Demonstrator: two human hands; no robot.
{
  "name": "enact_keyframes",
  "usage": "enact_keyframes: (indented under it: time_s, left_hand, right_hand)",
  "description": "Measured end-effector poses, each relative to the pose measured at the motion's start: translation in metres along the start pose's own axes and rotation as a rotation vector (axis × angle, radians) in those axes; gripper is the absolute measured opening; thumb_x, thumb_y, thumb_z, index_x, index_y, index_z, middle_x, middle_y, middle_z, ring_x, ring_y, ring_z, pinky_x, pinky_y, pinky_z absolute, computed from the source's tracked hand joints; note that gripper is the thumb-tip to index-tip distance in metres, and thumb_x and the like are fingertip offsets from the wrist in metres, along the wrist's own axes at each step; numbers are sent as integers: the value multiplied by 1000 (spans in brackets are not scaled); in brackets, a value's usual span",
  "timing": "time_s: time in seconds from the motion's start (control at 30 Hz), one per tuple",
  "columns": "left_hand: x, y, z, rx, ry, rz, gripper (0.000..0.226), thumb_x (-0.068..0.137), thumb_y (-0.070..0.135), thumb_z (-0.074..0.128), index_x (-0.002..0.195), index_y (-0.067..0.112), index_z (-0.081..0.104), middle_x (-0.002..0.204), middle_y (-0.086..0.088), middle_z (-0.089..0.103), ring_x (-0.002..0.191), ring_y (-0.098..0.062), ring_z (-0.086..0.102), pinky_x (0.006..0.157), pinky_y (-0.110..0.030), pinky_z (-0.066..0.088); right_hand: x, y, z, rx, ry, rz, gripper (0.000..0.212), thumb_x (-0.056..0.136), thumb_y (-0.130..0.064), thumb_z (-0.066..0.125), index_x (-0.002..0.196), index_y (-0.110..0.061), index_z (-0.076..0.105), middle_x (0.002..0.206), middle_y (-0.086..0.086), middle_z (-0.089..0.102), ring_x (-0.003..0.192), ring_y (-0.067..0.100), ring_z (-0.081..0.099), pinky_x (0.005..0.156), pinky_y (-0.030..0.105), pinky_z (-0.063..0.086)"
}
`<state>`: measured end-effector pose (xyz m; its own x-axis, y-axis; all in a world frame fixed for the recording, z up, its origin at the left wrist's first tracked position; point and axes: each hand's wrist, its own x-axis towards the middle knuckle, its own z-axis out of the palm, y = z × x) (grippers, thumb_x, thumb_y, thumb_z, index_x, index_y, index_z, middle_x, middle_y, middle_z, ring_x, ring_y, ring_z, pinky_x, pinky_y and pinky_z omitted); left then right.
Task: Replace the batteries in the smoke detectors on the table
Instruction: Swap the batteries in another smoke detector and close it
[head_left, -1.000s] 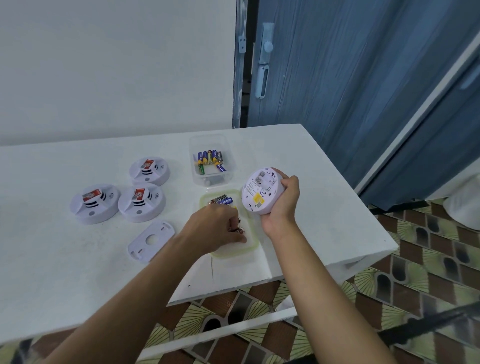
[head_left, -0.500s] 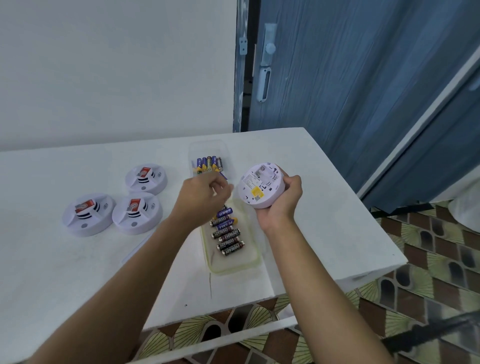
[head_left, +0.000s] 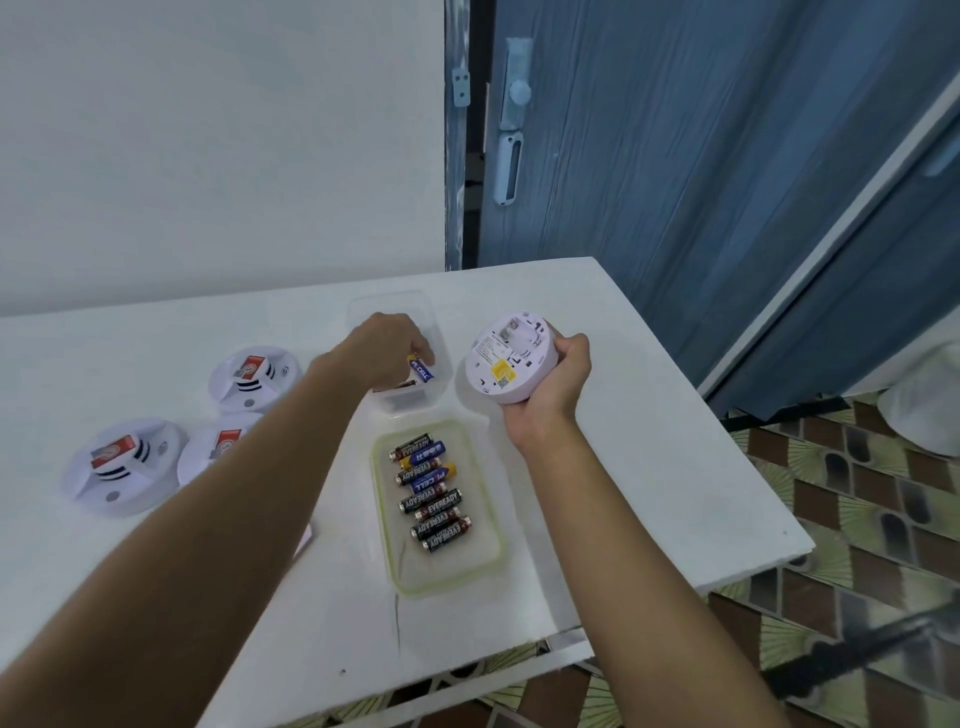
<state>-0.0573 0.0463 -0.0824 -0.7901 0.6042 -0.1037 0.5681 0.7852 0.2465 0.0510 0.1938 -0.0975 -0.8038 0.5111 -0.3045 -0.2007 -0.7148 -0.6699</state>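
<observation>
The right hand (head_left: 551, 387) is clasped round one smoke detector (head_left: 506, 358), fingers curled behind its rim and thumb on the near edge. It holds the detector tilted in the air over the right part of the white table (head_left: 623, 467), with the underside and its yellow sticker facing the camera.

The left hand (head_left: 387, 347) reaches into a clear tub (head_left: 400, 304) at the back of the table. Its fingertips are bent down and pinch the upper end of a blue battery (head_left: 422, 371), which stands at a slant inside the tub. One darker battery (head_left: 402, 385) lies on the tub floor just beside it (the hand hides whatever else is in there).

In front of the tub lies a shallow lid (head_left: 491, 561) with a green rim, and in it a row of loose batteries (head_left: 434, 501). I count about eight, mostly black ones and two or three blue, but they overlap, so the number is not certain.

Three more detectors sit on the left of the table, each with a red label on top: a far one (head_left: 254, 376), an outer one (head_left: 122, 462), and a third (head_left: 215, 452) partly hidden behind the left forearm. That makes four detectors in all.

A blue door (head_left: 675, 156) stands beyond the table.
</observation>
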Motion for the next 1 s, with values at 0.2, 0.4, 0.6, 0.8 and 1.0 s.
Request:
enact_keyframes:
  time_s: [0.2, 0.4, 0.6, 0.8, 1.0]
  left_hand:
    - [12, -1, 9, 140, -37, -39, 21, 86, 17, 66, 102, 30, 71, 106, 7, 56, 109, -24, 51, 81, -31, 35]
    - [11, -3, 10, -13, 66, -76, 7, 91, 19, 57, 98, 18, 58, 107, -3, 60, 99, -26, 50, 83, -34, 40]
    - [-16, 23, 4, -331, 412, -26, 25, 94, 14, 54, 119, 14, 50, 98, -5, 58, 85, -24, 55, 76, -34, 43]
    - [-51, 60, -15, -804, 779, -24, 13, 91, 16, 63, 103, 14, 58, 85, 4, 66, 71, -1, 59, 69, -10, 44]
    - [-74, 86, -15, -1104, 652, 1, 13, 88, 14, 71, 85, 14, 58, 77, 4, 71, 78, -14, 71, 77, -28, 56]
  right_hand:
    - [5, -2, -1, -7, -19, 24, 36, 92, -29, 30, 93, -18, 64, 78, -1, 66, 75, 18, 58, 60, 23, 47]
    - [4, -2, -3, 56, -66, 57, 37, 90, -32, 32, 89, -18, 67, 83, 1, 69, 84, 22, 59, 72, 29, 46]
    - [-4, 2, -4, 120, -165, 125, 38, 83, -36, 37, 94, -18, 68, 100, 8, 68, 96, 28, 58, 83, 38, 43]
    - [-15, 4, -5, 148, -211, 111, 42, 87, -35, 32, 104, -15, 65, 103, 10, 68, 93, 27, 61, 77, 34, 47]
    - [-25, 12, -3, 168, -214, 9, 45, 86, -30, 32, 111, -12, 64, 109, 15, 67, 100, 29, 62, 81, 35, 49]
